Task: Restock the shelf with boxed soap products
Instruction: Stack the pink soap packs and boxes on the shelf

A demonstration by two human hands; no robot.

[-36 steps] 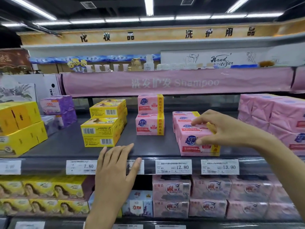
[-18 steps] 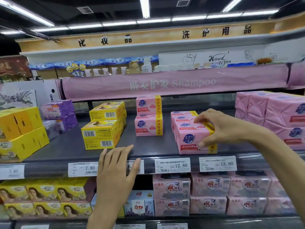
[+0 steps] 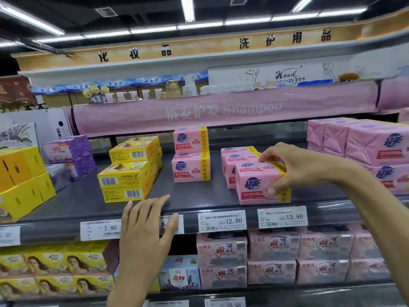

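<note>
**Pink box (image 3: 256, 185) at the shelf's (image 3: 188, 196) front edge, in the right hand (image 3: 298, 167).**
Right fingers (image 3: 274, 152) lie over the box's top, thumb on its front face, pinching it. Left hand (image 3: 143, 229) lies flat, fingers straight, on the front edge. Risk: the box stands at the very edge and is gripped at its right end only, so a pull could skew it or tip it off. Legible: "超能" on pink boxes, "立白" on purple boxes (image 3: 66, 149), banner (image 3: 221, 111) "Shampoo", price tags (image 3: 222, 221) 7.80, 12.80, 13.90; the part-covered tag seems to begin with 6.
</note>
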